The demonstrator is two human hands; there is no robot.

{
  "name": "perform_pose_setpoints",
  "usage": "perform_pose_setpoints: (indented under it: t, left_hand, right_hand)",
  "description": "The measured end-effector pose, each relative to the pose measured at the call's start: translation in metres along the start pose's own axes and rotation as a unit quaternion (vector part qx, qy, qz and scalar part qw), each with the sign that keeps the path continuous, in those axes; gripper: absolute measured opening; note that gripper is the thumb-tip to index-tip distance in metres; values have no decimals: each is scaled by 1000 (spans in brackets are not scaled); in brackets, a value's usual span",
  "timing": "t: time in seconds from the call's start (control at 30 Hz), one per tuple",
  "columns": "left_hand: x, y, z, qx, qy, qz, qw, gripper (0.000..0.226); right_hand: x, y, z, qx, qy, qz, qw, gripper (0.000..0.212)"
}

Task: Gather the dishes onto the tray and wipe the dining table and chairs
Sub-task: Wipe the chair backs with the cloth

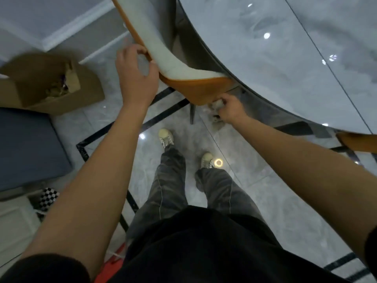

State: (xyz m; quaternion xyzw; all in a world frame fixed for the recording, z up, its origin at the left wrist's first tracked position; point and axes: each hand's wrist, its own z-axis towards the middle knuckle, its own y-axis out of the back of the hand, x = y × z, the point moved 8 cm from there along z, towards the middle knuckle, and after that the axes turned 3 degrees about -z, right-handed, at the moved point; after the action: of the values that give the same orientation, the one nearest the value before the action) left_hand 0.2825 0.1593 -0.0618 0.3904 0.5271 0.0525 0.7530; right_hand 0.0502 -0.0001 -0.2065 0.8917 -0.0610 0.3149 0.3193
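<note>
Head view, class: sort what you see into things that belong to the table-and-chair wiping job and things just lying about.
Belong to the job: chair, gripped by the left hand; cloth in the right hand; dining table.

Lying about: cardboard box; dark blue seat; checkered item.

A chair (183, 78) stands tucked against the edge of the dining table (285, 58), directly before the person. A cardboard box (51, 82) sits on the floor (265, 190) to the chair's left.
</note>
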Motion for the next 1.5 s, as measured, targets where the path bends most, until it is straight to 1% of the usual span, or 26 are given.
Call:
perform_pose_setpoints:
  t: [0.03,0.07,0.1,0.13,0.17,0.2,0.27,0.3,0.33,0.37,0.47,0.6,0.73,0.83,0.9,1.0,1.07,1.13,1.17,1.2,1.23,1.27,1.3,1.4,1.47,1.5]
  left_hand:
    - [-6,-1,3,7,-28,33,999,31]
    - [-11,1,9,12,-54,60,997,35]
    - [-13,0,14,29,-80,87,993,38]
    - [-14,-2,20,49,-99,115,987,38]
    - [-13,-5,26,72,-111,142,981,38]
    - [-11,-7,30,92,-115,161,976,37]
    - [-8,-10,33,108,-130,168,971,35]
    - [-8,-11,33,105,-139,164,971,35]
    - [-8,-12,32,106,-150,157,970,34]
    - [-7,-13,33,103,-160,149,970,33]
    - [-4,-14,35,93,-179,123,972,30]
    - [-1,-12,38,89,-221,100,966,29]
    - [9,-2,51,88,-286,82,951,22]
    - [12,6,55,116,-332,65,934,24]
    - [14,11,63,158,-345,75,922,30]
    - [16,12,78,224,-339,109,907,40]
    - [20,12,95,243,-322,123,907,43]
    - [27,14,113,235,-292,166,912,38]
    - [34,15,124,229,-266,184,918,29]
    - [40,15,131,234,-243,195,921,21]
    - [48,15,138,243,-221,197,924,17]
    - [54,14,144,253,-209,193,925,17]
    - [59,15,147,266,-199,184,925,20]
    - [57,20,145,282,-196,176,922,33]
    - [55,23,145,283,-197,178,922,26]
    - [56,23,146,285,-200,176,921,20]
  right_hand:
    - [-17,-4,7,-23,-80,145,986,19]
    - [-29,-11,14,-40,-148,267,951,15]
    - [-40,-24,20,-43,-199,372,906,11]
    - [-57,-38,42,-51,-224,444,866,24]
    - [-64,-45,57,-65,-227,484,842,42]
    - [-59,-44,59,-90,-234,513,821,50]
    - [-46,-45,59,-125,-261,584,758,38]
    - [-30,-41,50,-137,-260,616,731,32]
    - [-19,-40,44,-145,-255,632,717,33]
    - [-13,-42,41,-152,-250,634,716,33]
    - [0,-46,24,-196,-214,623,726,23]
    - [16,-56,6,-216,-153,649,713,30]
    - [48,-94,-6,-208,-149,678,690,23]
    - [75,-120,-8,-203,-147,691,678,27]
    - [91,-137,-11,-191,-139,706,668,28]
    - [97,-166,-17,-168,-150,719,658,27]
    - [94,-186,-13,-177,-179,727,639,29]
    - [93,-201,0,-175,-207,742,613,30]
    - [94,-204,11,-185,-214,741,609,22]
    - [95,-202,20,-200,-208,743,603,18]
    - [95,-202,34,-210,-200,750,594,25]
    - [100,-200,45,-209,-201,751,594,29]
    - [106,-199,54,-206,-193,766,577,28]
    - [136,-200,63,-184,-163,785,569,22]
    - [156,-209,61,-172,-148,799,557,12]
    - [161,-216,60,-167,-159,798,557,15]
